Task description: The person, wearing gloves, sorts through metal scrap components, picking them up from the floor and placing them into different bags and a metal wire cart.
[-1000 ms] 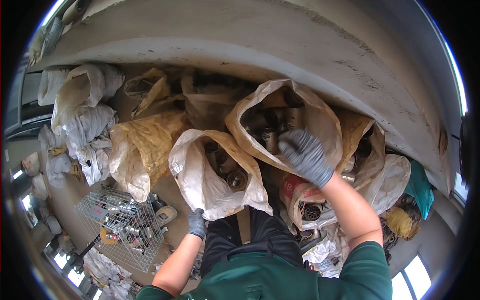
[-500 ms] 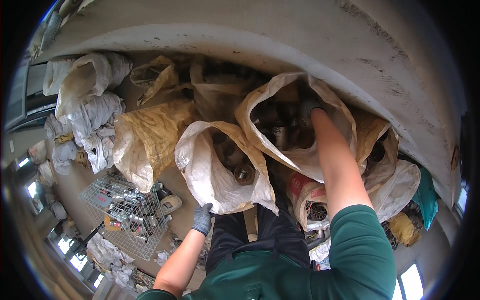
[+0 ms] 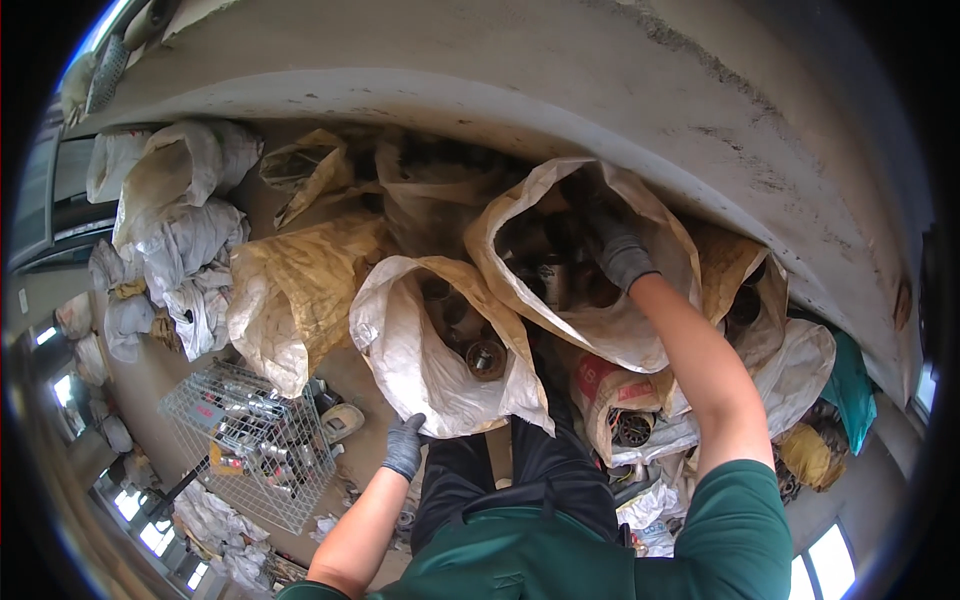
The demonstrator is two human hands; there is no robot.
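Pinching the near edge of the white sack [image 3: 420, 390] is the left hand [image 3: 405, 445]; the right hand [image 3: 625, 260] is inside the bigger sack [image 3: 668, 240].
Its fingertips are hidden near dark cylindrical pieces [image 3: 552, 282], so I cannot tell their grip; one round piece [image 3: 486, 358] lies in the white sack.

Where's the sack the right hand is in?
In the head view, the big sack stands just right of centre, beside the smaller sack at the left hand, near the wall.
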